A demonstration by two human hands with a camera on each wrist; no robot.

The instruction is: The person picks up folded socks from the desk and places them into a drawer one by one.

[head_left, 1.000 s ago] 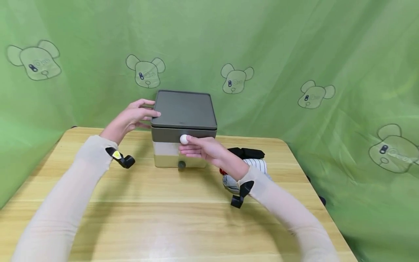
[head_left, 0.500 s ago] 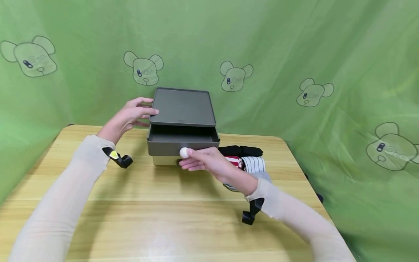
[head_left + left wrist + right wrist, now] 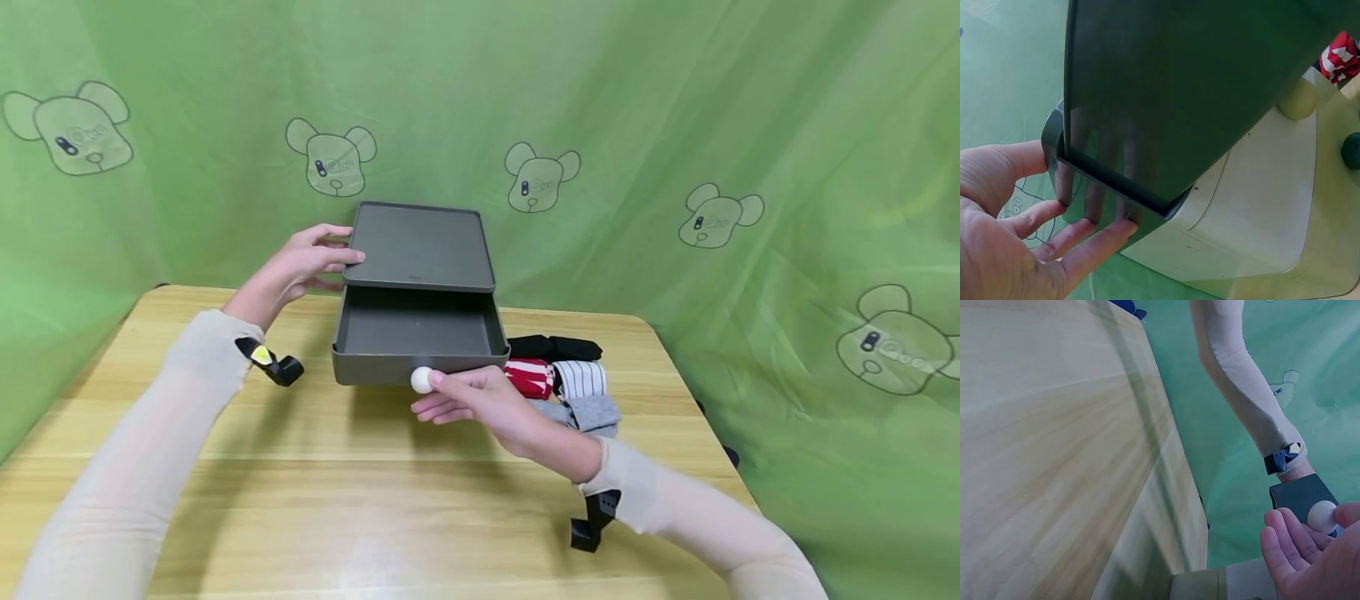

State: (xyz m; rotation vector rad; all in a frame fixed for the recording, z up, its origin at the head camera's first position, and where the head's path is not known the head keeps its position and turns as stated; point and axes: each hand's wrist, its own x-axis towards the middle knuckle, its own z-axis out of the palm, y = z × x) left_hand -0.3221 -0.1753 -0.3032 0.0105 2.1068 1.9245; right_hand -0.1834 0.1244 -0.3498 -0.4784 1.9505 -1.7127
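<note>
The right hand [image 3: 480, 400] pinched the white knob [image 3: 422, 379] of the open drawer [image 3: 420, 337], which stretched straight away beyond its fingertips, while the left hand [image 3: 296, 267] pressed straight fingers to the cabinet's [image 3: 420, 246] side.

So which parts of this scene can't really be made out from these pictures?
- Head view: the pulled-out dark grey top drawer covers the cream lower drawer, so its state is hidden.
- Head view: the right hand partly covers the folded fabric pile; the count is unclear.
- Right wrist view: the frame edge cuts off most of that hand; its grip on the white round knob is unclear.
</note>
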